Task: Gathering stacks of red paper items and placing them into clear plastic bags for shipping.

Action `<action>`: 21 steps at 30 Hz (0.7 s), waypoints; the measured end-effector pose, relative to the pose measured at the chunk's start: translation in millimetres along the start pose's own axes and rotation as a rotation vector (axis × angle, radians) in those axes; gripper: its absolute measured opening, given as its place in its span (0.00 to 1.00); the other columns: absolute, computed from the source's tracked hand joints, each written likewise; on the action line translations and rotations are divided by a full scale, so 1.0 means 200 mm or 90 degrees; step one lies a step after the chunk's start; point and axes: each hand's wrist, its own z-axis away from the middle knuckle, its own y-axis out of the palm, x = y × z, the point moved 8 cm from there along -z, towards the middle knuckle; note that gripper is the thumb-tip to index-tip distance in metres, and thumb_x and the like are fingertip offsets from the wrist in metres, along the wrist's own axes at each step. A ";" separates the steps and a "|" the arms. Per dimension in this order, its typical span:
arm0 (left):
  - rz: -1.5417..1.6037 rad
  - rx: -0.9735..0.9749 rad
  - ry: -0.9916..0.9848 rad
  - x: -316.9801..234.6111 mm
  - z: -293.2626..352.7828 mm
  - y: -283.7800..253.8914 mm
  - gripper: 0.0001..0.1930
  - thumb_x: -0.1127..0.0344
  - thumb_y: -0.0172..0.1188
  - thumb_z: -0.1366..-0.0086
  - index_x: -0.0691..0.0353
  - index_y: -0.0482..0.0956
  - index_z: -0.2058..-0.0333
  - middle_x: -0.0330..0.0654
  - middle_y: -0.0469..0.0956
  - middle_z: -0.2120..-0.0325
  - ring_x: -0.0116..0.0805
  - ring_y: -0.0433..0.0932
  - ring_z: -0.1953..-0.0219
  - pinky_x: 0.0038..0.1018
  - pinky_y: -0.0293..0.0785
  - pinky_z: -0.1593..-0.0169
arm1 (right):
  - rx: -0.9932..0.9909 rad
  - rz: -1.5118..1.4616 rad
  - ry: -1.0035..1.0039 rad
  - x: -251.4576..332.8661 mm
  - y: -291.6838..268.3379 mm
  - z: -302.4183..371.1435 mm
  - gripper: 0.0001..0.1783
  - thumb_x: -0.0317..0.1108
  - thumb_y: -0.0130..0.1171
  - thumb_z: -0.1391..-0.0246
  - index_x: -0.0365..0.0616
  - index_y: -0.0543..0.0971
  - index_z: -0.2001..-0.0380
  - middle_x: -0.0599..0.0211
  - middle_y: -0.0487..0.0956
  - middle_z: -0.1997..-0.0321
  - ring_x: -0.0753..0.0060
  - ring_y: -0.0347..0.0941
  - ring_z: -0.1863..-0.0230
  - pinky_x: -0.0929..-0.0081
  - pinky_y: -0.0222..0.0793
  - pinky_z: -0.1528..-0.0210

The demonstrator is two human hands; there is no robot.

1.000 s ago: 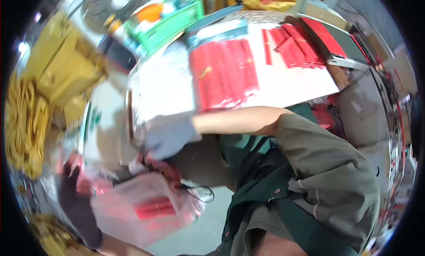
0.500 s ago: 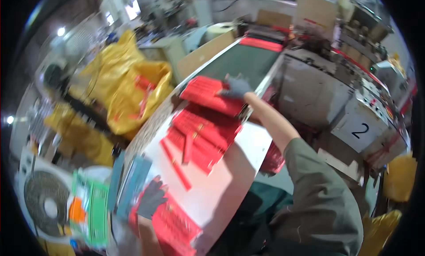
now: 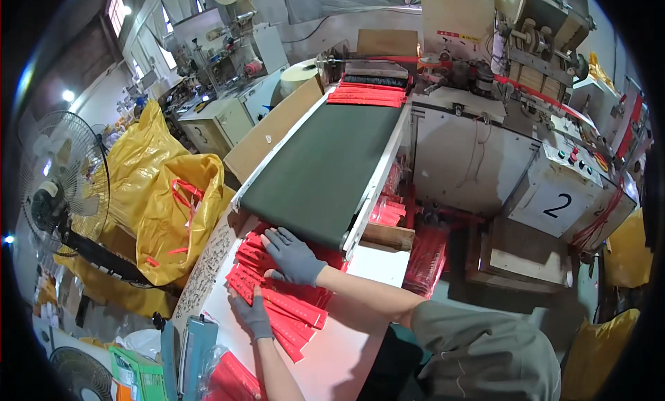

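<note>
A fanned pile of narrow red printed strips (image 3: 294,309) lies on the white table (image 3: 353,338) below the near end of the green conveyor belt (image 3: 322,169). My right hand (image 3: 294,257), in a grey glove with bare fingertips, rests flat across the far part of the pile with its fingers spread. My left hand (image 3: 251,316), gloved alike, touches the pile's near left edge, thumb and fingers apart. Neither hand grips a strip. More red strips (image 3: 232,379) in clear plastic lie close to my left forearm.
A row of red strips (image 3: 366,94) sits at the belt's far end. Yellow sacks (image 3: 183,221) and a black fan (image 3: 62,186) stand to the left. Beside the table's left edge is a blue-grey metal part (image 3: 197,349). A control box (image 3: 554,186) stands at the right.
My right hand has come down from the belt's near end, where it was on a red bundle, onto the pile. My left hand has moved up from the lower strips. The view has shifted.
</note>
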 end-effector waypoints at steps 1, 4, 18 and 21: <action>-0.024 -0.002 0.009 -0.03 0.03 -0.02 0.43 0.50 0.62 0.44 0.66 0.52 0.37 0.57 0.53 0.38 0.48 0.50 0.34 0.34 0.47 0.34 | 0.000 -0.006 -0.004 0.00 -0.01 0.01 0.47 0.59 0.52 0.50 0.26 0.57 0.42 0.34 0.60 0.40 0.40 0.55 0.36 0.59 0.46 0.32; -0.038 -0.011 -0.012 -0.05 0.12 -0.01 0.43 0.51 0.62 0.44 0.66 0.52 0.37 0.57 0.55 0.38 0.46 0.52 0.35 0.33 0.47 0.34 | 0.246 -0.446 0.367 -0.27 0.22 0.18 0.52 0.65 0.51 0.51 0.34 0.50 0.37 0.36 0.58 0.37 0.42 0.59 0.38 0.63 0.54 0.37; 0.121 0.199 -0.363 -0.34 1.26 -0.33 0.27 0.67 0.64 0.46 0.67 0.70 0.48 0.51 0.76 0.57 0.45 0.75 0.54 0.33 0.69 0.49 | 0.441 -0.858 0.328 0.47 -0.23 0.96 0.49 0.53 0.63 0.52 0.32 0.52 0.38 0.49 0.65 0.40 0.63 0.62 0.40 0.68 0.55 0.37; 0.325 0.288 -0.216 -0.31 1.66 -0.40 0.28 0.68 0.64 0.45 0.65 0.66 0.46 0.44 0.71 0.50 0.33 0.69 0.48 0.33 0.64 0.43 | 0.648 -0.864 0.193 0.64 -0.41 1.27 0.54 0.48 0.65 0.52 0.36 0.43 0.34 0.52 0.55 0.33 0.64 0.50 0.33 0.66 0.46 0.33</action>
